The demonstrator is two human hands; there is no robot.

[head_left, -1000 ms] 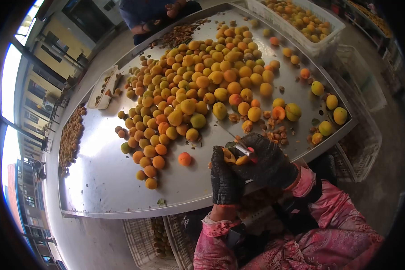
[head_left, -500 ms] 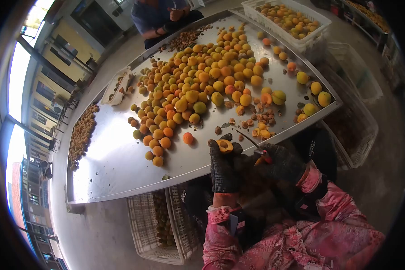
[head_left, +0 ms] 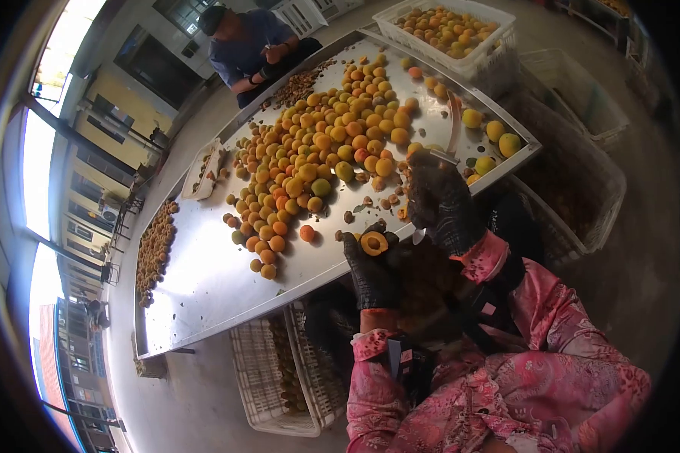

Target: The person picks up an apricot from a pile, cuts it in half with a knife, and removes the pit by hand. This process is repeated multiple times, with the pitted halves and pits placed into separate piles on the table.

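Note:
My left hand [head_left: 372, 275], in a dark glove, is closed around a halved apricot [head_left: 374, 242] at the table's near edge. The cut face is turned up, with a brown centre that looks like the stone. My right hand [head_left: 444, 205], gloved too, is raised over the near right of the table, its fingers curled and partly smeared by motion. A knife [head_left: 442, 156] is in it, only partly visible; its red handle is hidden. Above the right hand runs a blurred reddish-orange streak [head_left: 453, 124]. Whole apricots [head_left: 310, 162] are heaped across the metal table [head_left: 211, 291].
Apricot stones [head_left: 156, 249] lie along the left edge, near a small white tray [head_left: 202, 170]. A white crate of apricots [head_left: 499, 41] stands at the back right. More crates [head_left: 276, 370] are below the table. Another person [head_left: 249, 49] is at the far side.
My right hand has moved up and away from my left hand, over the table. The apricot half stays in my left hand, its cut face now more visible. The view has shifted.

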